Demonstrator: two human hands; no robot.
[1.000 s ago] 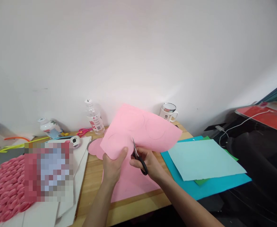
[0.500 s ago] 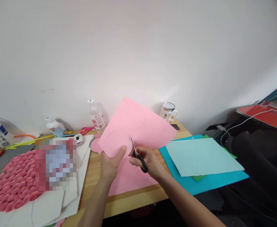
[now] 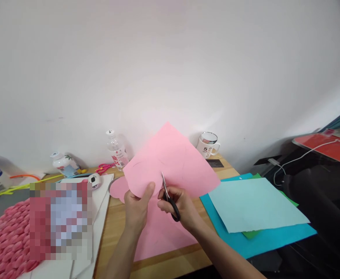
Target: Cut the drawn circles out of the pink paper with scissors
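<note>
A pink sheet of paper (image 3: 170,155) with faint curved pencil lines is held up above the table. My left hand (image 3: 138,207) pinches its lower left edge, thumb on the near face. In my right hand (image 3: 180,205) is a pair of scissors (image 3: 172,205) with black handles, fingers wrapped through the loops. The scissors' blades point up and lie at a cut in the sheet, right of my left thumb. Beneath, another pink sheet (image 3: 161,240) lies on the wooden table (image 3: 193,261). A pink rounded cut-out (image 3: 118,188) rests left of the held sheet.
Behind stand a clear bottle (image 3: 117,151), a white mug (image 3: 208,145) and a tipped white bottle (image 3: 65,164). Pink scissors (image 3: 105,167) lie near the wall. Blue, green and pale sheets (image 3: 258,205) overlap on the right. A pink braided mat (image 3: 10,236) is at left.
The held sheet has turned slightly, its top corner shifting right. The scissors stay at the cut in my right hand. The view has tilted up a little, so the table sits lower.
</note>
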